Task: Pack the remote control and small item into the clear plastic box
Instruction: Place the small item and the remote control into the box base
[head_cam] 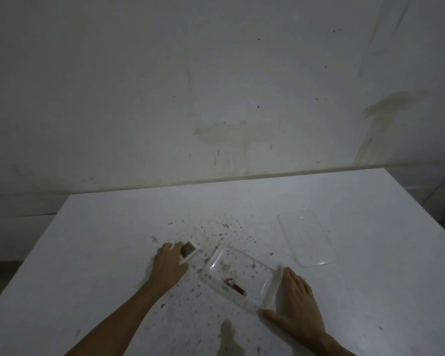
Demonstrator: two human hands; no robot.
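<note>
A small white remote control (pixel 189 250) with a dark screen lies on the white table (pixel 319 196), left of the box. My left hand (pixel 168 264) covers its near end, fingers curled around it. The clear plastic box (pixel 216 260) stands open at the table's middle, turned at an angle. Inside it, near the front, lies a small red item with a metal ring (pixel 235 286). My right hand (pixel 297 304) lies flat on the table, fingers spread, against the box's white right end (pixel 275 286), with the thumb along the near corner.
The clear lid (pixel 306 240) lies flat on the table to the back right of the box. Dark specks and stains dot the tabletop around the box. A stained pale wall (pixel 216 86) rises behind the table's far edge.
</note>
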